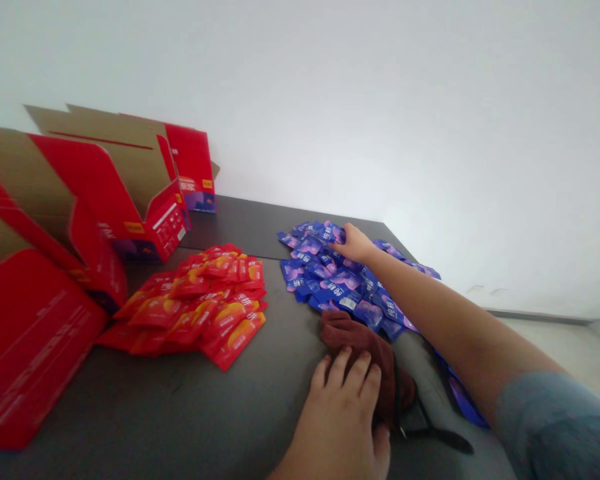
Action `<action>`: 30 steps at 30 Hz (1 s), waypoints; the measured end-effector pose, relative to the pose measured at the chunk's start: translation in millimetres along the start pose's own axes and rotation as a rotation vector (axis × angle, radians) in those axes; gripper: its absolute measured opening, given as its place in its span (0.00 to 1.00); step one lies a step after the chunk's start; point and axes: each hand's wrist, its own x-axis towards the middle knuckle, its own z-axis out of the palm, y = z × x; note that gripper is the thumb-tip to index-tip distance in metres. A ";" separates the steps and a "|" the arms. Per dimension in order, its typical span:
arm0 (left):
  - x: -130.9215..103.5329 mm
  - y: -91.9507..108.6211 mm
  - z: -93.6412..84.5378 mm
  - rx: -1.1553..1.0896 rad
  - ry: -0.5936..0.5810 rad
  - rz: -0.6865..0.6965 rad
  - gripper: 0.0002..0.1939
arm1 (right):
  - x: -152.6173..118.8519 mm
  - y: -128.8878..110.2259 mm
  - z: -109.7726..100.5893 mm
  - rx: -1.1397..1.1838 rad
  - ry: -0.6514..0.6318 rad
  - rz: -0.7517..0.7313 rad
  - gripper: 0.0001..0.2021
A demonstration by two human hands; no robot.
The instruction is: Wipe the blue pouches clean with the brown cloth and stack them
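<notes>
My right hand reaches to the far part of a heap of blue sachets, its fingers closed on a blue sachet at the top. My left hand lies palm down with fingers stretched out and a little apart on a crumpled brown cloth item, which looks like a soft pouch. The cloth sits against the near side of the blue heap. Its underside is hidden, and a black strap lies beside it. To the left of the blue heap is a pile of red sachets with orange prints.
Open red cardboard boxes stand in a row along the left side, flaps up, with another red box behind. More blue sachets lie under my right forearm near the right edge of the dark table. A white wall rises behind.
</notes>
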 end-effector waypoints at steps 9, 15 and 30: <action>0.0 2.9 -16.7 -0.442 0.437 -0.254 0.39 | -131.6 -63.8 -32.5 0.131 -0.050 -0.035 0.36; 6.0 -18.2 -41.4 -0.692 0.799 -0.400 0.21 | -255.2 -96.7 -37.1 0.190 -0.309 -0.244 0.43; -25.5 -43.1 -78.2 0.075 0.440 -0.459 0.36 | -277.1 -47.5 -14.9 0.067 -0.164 -0.378 0.22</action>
